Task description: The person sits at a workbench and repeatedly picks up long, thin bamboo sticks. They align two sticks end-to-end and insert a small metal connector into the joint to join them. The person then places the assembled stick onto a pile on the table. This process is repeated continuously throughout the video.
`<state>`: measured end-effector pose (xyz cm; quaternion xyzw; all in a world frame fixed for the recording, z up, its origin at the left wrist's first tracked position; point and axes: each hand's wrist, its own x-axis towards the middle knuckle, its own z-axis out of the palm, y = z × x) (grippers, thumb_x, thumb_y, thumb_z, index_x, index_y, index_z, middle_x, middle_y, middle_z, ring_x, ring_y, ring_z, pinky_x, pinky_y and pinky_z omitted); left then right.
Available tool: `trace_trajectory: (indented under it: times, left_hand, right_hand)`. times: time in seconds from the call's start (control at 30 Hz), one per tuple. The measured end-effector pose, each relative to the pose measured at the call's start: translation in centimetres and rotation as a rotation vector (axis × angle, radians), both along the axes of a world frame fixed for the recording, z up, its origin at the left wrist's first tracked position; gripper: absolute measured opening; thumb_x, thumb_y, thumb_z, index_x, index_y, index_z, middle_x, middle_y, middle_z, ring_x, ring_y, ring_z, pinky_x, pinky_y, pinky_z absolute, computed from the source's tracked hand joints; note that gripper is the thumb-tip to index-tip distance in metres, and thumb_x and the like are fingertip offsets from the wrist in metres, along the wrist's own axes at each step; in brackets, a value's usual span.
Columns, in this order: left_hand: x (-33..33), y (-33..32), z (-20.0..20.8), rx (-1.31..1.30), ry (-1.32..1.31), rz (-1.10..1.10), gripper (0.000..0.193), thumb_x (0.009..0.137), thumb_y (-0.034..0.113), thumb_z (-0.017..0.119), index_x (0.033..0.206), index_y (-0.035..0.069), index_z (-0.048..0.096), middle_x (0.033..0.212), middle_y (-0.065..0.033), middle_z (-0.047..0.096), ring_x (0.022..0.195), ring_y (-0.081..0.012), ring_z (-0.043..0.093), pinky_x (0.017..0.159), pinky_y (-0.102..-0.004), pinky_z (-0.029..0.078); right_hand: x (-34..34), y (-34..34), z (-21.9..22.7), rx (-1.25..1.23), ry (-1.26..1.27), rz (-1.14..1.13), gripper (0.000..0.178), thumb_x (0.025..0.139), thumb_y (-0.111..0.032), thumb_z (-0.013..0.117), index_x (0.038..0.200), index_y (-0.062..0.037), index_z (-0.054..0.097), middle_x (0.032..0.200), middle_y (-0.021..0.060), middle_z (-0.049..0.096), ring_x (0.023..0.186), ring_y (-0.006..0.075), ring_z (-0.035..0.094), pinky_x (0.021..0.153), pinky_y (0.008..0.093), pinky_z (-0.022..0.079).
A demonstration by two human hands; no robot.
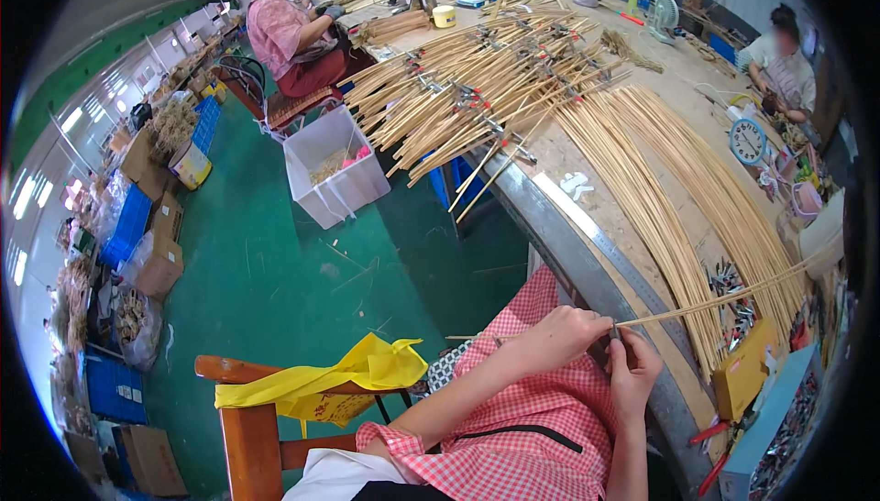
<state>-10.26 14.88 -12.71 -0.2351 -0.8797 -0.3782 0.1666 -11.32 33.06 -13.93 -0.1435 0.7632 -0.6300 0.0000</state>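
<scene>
Over my lap, by the table's edge, a few thin pale wooden sticks [710, 305] run from my fingers out over the bench to the right. My left hand [570, 332] is closed around them, and a stick end shows beyond its wrist. Just below it, my right hand [632, 368] is closed in a pinch at the same spot. A small dark piece shows at the fingertips; its kind is too small to tell. Alongside lie long rows of loose sticks [655, 203] and a metal ruler [600, 240].
Clamped stick bundles [477, 79] overhang the table's far left edge. At right stand a yellow box [742, 368] and a light-blue box [770, 428] of metal clips. A plastic bin [335, 166] sits on the floor; a wooden chair [252, 446] is left of me. Two people work farther off.
</scene>
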Motion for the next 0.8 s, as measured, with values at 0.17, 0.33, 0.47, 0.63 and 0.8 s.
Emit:
trace_trajectory:
  times: [0.17,0.33,0.47,0.63,0.8]
  left_hand:
    - [0.3,-0.2,0.7,-0.052,-0.010,0.014,0.024,0.074,0.002,0.062,0.097,-0.002,0.057,0.072,-0.0174,0.062,0.070,-0.0357,0.064,0.059,-0.0424,0.051]
    - [0.2,-0.4,0.5,-0.085,-0.005,0.016,0.024,0.074,0.003,0.062,0.098,-0.001,0.058,0.073,-0.0173,0.063,0.069,-0.0344,0.065,0.059,-0.0427,0.051]
    - [0.2,-0.1,0.5,-0.083,-0.012,0.020,0.020,0.075,0.004,0.062,0.094,-0.001,0.058,0.073,-0.0164,0.063,0.068,-0.0339,0.065,0.059,-0.0426,0.052]
    - [0.3,-0.1,0.6,-0.001,-0.005,0.022,0.017,0.077,0.005,0.062,0.093,0.001,0.058,0.072,-0.0173,0.061,0.068,-0.0351,0.064,0.058,-0.0433,0.051]
    - [0.3,-0.7,2.6,0.147,-0.036,-0.004,0.013,0.082,0.009,0.062,0.093,0.002,0.063,0.078,-0.0192,0.063,0.072,-0.0357,0.064,0.061,-0.0410,0.051]
  right_hand:
    - [-0.1,0.1,0.2,0.043,0.020,0.031,0.020,0.082,0.006,0.063,0.101,0.0081,0.064,0.089,0.0113,0.066,0.073,0.0128,0.063,0.064,0.0239,0.049]
    - [-0.2,0.2,0.4,0.025,-0.021,0.030,0.019,0.082,0.006,0.062,0.101,0.0079,0.065,0.087,0.0095,0.066,0.073,0.0113,0.061,0.064,0.0236,0.047]
    - [-0.3,0.4,0.0,-0.029,-0.065,0.015,0.018,0.083,0.006,0.061,0.101,0.0077,0.065,0.086,0.0074,0.065,0.071,0.0097,0.059,0.062,0.0224,0.046]
    - [0.1,0.5,0.8,-0.040,-0.160,0.065,0.019,0.087,0.003,0.060,0.105,0.0063,0.064,0.087,0.0067,0.064,0.069,0.0085,0.057,0.061,0.0220,0.047]
    - [-0.1,0.7,1.6,-0.287,-0.145,0.023,0.024,0.092,-0.001,0.055,0.115,0.0044,0.061,0.096,0.0088,0.064,0.069,0.0105,0.057,0.062,0.0237,0.049]
